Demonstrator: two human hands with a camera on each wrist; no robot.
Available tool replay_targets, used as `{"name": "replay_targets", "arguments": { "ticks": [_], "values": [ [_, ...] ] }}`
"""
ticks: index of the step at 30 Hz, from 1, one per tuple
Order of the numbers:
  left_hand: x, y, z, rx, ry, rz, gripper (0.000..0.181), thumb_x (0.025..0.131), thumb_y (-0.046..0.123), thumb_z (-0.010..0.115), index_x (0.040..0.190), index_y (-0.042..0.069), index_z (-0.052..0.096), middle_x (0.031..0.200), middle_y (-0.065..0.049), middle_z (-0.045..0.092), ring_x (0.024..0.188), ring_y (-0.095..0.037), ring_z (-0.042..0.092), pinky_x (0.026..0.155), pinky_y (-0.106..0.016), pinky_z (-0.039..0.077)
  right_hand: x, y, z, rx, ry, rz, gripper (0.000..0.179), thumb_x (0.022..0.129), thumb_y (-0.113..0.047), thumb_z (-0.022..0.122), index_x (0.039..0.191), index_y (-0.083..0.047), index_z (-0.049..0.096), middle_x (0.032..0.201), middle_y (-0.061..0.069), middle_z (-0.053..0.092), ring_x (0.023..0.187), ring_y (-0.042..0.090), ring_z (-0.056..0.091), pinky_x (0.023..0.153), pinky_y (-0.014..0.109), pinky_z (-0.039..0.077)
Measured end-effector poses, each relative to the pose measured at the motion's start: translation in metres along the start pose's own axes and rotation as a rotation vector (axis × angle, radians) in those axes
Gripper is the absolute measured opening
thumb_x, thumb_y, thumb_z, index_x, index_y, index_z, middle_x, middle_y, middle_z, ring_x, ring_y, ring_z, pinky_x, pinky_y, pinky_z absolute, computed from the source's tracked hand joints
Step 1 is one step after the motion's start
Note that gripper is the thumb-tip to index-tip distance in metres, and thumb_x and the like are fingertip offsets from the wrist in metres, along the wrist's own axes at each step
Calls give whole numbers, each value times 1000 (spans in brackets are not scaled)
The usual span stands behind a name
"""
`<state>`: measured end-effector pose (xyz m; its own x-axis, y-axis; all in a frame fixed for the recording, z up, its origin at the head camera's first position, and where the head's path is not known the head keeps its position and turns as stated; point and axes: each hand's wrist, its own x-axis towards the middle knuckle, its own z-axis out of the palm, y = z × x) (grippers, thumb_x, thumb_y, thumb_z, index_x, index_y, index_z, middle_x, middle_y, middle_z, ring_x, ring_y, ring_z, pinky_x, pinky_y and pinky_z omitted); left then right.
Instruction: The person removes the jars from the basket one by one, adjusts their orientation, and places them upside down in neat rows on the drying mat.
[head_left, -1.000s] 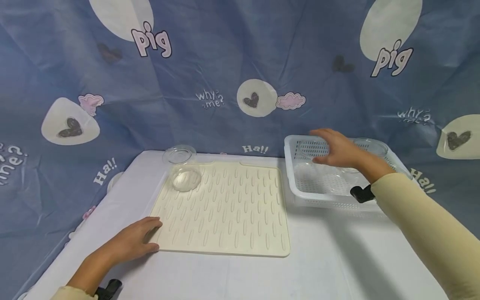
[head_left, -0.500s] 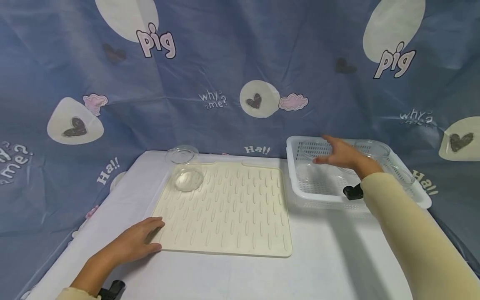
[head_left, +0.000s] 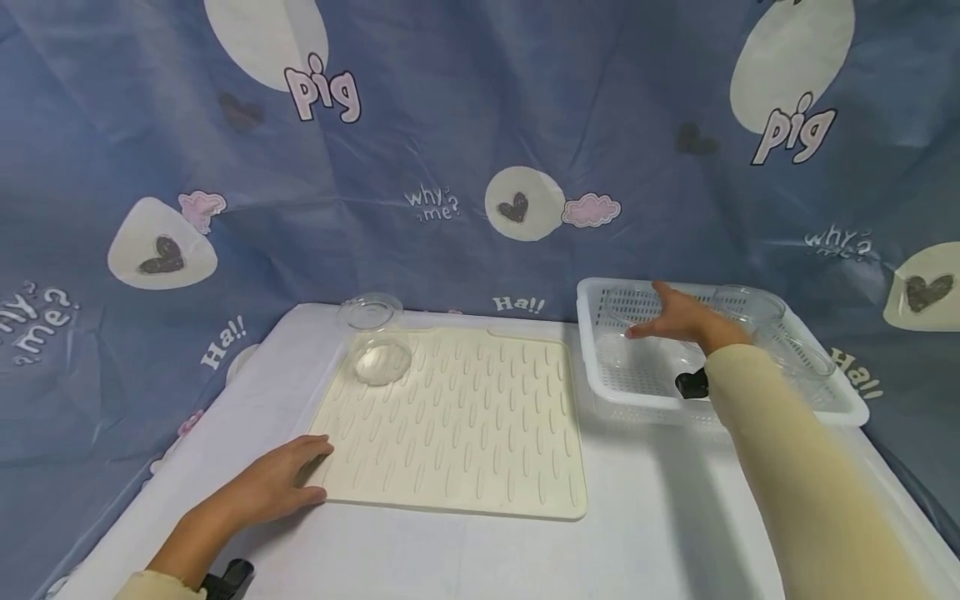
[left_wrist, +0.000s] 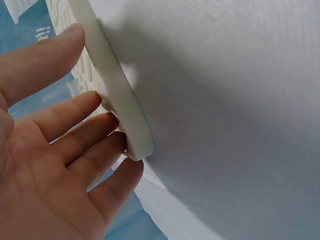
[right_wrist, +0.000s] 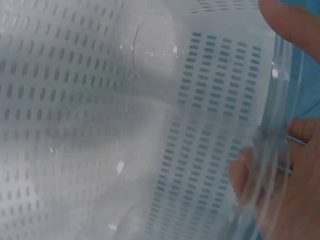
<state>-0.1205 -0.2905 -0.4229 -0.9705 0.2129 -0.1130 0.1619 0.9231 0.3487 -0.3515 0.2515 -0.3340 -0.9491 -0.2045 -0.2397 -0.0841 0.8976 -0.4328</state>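
Note:
My left hand [head_left: 273, 482] rests at the front left corner of a cream ribbed drying mat [head_left: 465, 425]. In the left wrist view its loosely bent fingers [left_wrist: 87, 135] meet the mat's edge, thumb spread apart. My right hand [head_left: 686, 318] reaches into a white perforated basket [head_left: 585, 350], thumb and index finger spread. In the right wrist view its fingers [right_wrist: 302, 165] are at the rim of a clear plastic container [right_wrist: 150, 105], one fingertip showing through the wall. Whether they grip it I cannot tell. A clear container [head_left: 371, 312] stands on the mat's back left corner.
Other clear containers [head_left: 750, 302] sit at the right side of the basket. The basket stands on a white-covered table [head_left: 510, 558], to the right of the mat. Behind everything hangs a blue printed cloth [head_left: 450, 108].
My right hand has moved down and slightly in among the containers in the basket. The left hand stays at the mat's corner. The head view has shifted a little.

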Motion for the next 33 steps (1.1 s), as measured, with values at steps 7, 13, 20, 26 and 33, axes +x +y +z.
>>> {"name": "replay_targets", "arguments": {
  "ticks": [7, 13, 20, 26, 33],
  "values": [
    [-1, -2, 1, -9, -2, 8, 60, 79, 22, 81, 129, -2, 59, 141, -28, 53, 130, -50, 50, 104, -62, 44, 3, 0, 5, 35, 16, 30, 120, 85, -49, 73, 156, 4, -7, 162, 32, 8, 149, 54, 11, 119, 69, 17],
    [-2, 0, -1, -13, -2, -10, 62, 79, 22, 81, 131, -3, 58, 143, -28, 52, 131, -50, 48, 105, -62, 44, 3, 1, 6, 50, 30, 31, 117, 84, -50, 73, 157, 3, -3, 161, 32, 17, 147, 53, 18, 118, 70, 22],
    [-2, 0, -1, -14, -9, -13, 61, 80, 22, 81, 131, -3, 58, 143, -28, 52, 131, -50, 49, 105, -61, 44, 5, 1, 8, 94, 43, 20, 117, 82, -45, 77, 158, 0, 1, 160, 31, 21, 146, 52, 23, 117, 69, 24],
    [-1, -1, -1, -9, -16, -20, 62, 80, 22, 81, 132, -3, 57, 144, -28, 51, 132, -50, 48, 105, -62, 43, 7, -3, 4, 104, 63, -30, 119, 80, -41, 80, 158, 2, 1, 159, 32, 22, 146, 52, 24, 117, 69, 24],
    [-1, 0, 0, -7, -8, -9, 62, 80, 22, 81, 131, -3, 58, 143, -28, 51, 132, -50, 48, 105, -61, 43, 1, -6, -4, 84, 87, -83, 115, 80, -38, 80, 157, 4, 5, 156, 33, 28, 141, 52, 32, 115, 68, 29]
  ]
}}
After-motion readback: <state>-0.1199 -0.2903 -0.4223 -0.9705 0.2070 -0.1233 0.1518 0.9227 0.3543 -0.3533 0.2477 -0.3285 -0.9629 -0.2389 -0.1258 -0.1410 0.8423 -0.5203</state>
